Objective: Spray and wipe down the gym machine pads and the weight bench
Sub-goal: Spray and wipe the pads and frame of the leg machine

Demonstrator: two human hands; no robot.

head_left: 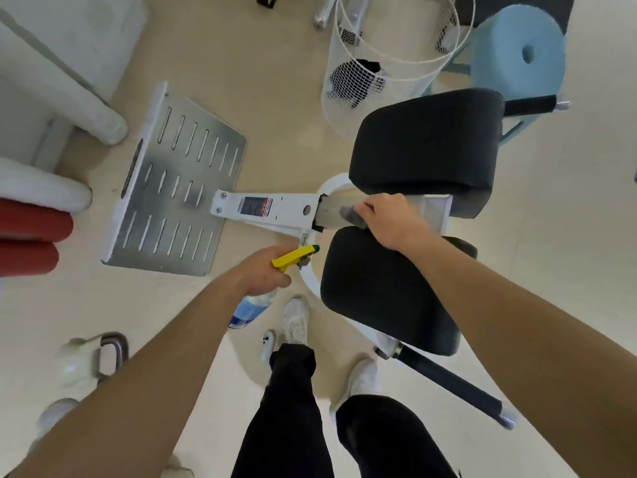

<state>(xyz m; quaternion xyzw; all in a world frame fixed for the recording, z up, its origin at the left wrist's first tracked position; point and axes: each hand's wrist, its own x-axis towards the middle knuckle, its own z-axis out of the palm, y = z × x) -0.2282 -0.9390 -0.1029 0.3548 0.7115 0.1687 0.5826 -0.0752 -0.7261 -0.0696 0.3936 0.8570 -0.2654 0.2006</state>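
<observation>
The far pad (427, 143) sits at twelve o'clock from my right hand (389, 219), the near pad (382, 291) at six. That hand's fingers curl round a grey cloth (351, 215) on the steel bar (331, 208) between them. At eight o'clock, my left hand (265, 270) grips the spray bottle (251, 308).

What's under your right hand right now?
A dark grey cloth pokes out beneath the right hand, lying on the silver metal bar. The hand covers the rest of it.

Two black pads (427, 139), yellow-headed spray bottle (291, 258) beside
</observation>
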